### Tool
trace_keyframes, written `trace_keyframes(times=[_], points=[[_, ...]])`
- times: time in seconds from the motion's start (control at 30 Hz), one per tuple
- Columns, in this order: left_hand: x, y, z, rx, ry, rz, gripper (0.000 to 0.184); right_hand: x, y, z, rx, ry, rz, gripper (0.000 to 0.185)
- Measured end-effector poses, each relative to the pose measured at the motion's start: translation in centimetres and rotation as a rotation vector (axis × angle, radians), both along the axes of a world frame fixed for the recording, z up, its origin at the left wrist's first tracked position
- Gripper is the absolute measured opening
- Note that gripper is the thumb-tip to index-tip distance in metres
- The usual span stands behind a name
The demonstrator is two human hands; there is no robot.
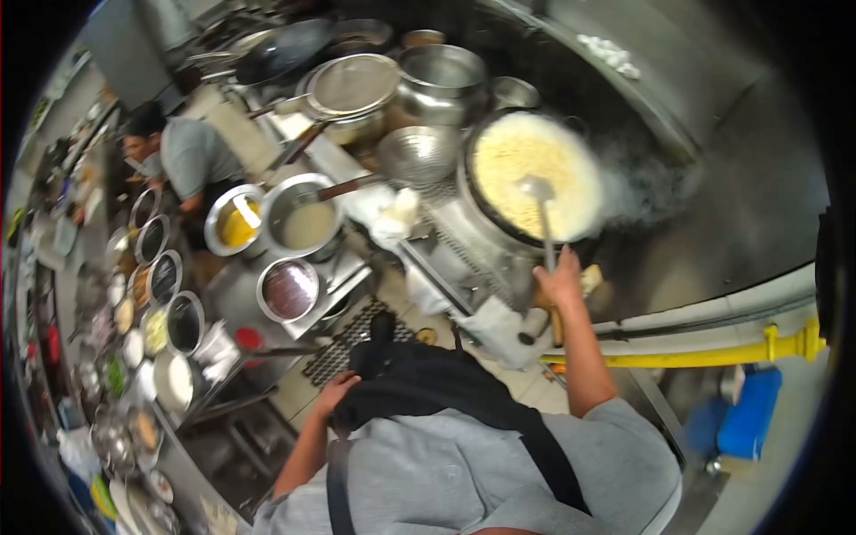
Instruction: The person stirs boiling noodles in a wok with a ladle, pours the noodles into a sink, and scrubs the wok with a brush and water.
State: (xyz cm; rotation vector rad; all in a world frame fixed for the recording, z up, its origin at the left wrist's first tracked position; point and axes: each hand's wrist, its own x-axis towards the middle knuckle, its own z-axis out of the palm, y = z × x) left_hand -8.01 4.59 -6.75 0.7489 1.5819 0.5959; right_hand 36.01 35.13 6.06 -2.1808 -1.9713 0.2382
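- My right hand [560, 281] grips the ladle [547, 227], its head in the far-right pan [473, 196].
- I'd move it gently, wrist clear of steam [637, 192].
- Left hand [339, 390] by apron [428, 379]; finger spread I can't tell.

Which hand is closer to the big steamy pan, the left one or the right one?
The right. The right hand is by the near edge of the steamy pan, on the handle of the ladle. The left hand is farther off, beside the black apron.
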Motion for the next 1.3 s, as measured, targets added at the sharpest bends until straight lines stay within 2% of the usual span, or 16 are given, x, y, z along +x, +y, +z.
trace_keyframes(times=[0.1,0.17,0.2,0.27,0.37,0.47,0.53,0.57,0.63,0.8,0.9,1.0,1.03,1.1,1.2,1.3], points=[[-1.9,6.4,-0.1,-0.007,-0.154,-0.155,0.065,-0.8,-1.3,1.0,-0.332,0.086,-0.164,0.091],[-3.4,10.4,6.6,0.011,-0.275,-0.243,0.071,-2.2,-2.1,1.9,-0.257,0.099,-0.281,0.063],[-4.3,12.0,8.3,0.044,-0.522,-0.268,0.079,-2.6,-2.2,2.5,-0.222,0.11,-0.296,0.051],[-6.3,14.8,11.7,0.148,-0.899,-0.377,0.096,-3.4,-3.0,4.6,-0.148,0.169,-0.307,0.044],[-8.9,17.3,13.8,0.339,-0.962,-0.648,0.097,-3.9,-2.5,7.2,-0.031,0.239,-0.299,0.034],[-8.3,18.9,15.5,0.263,-0.846,-0.788,0.091,-2.3,0.6,8.0,0.263,0.146,-0.167,0.035],[-5.3,20.2,16.4,0.249,-0.496,-0.601,0.08,-1.8,5.1,8.4,0.222,0.126,-0.23,0.034],[-2.9,20.6,15.3,0.352,-0.539,-0.379,0.064,-3.1,6.9,9.7,0.18,0.095,-0.271,0.034],[0.2,22.6,12.7,0.844,-0.059,-0.549,0.056,-3.2,10.4,8.9,0.108,0.099,-0.358,0.035],[4.1,26.6,14.8,0.971,-0.134,-0.712,0.06,-2.7,9.7,8.6,-0.05,0.026,-0.275,0.034],[5.1,26.5,13.7,0.816,-0.118,-0.612,0.071,-2.0,4.3,9.8,-0.057,0.029,-0.166,0.034],[6.7,27.2,14.4,0.896,0.018,-0.495,0.069,-2.8,-0.2,9.6,-0.062,0.041,-0.263,0.035],[7.4,27.5,14.6,1.117,0.08,-0.421,0.064,-2.7,-1.0,9.5,-0.063,0.043,-0.277,0.035],[8.2,28.1,15.0,1.126,0.06,-0.46,0.062,-2.8,-2.2,10.1,-0.223,0.069,-0.225,0.042],[8.9,28.1,15.3,1.139,0.072,-0.488,0.058,-2.9,-5.7,12.9,-0.14,0.2,-0.143,0.041],[9.6,28.5,15.4,1.128,0.056,-0.468,0.057,-2.4,-8.0,9.8,-0.165,0.132,-0.241,0.038]])
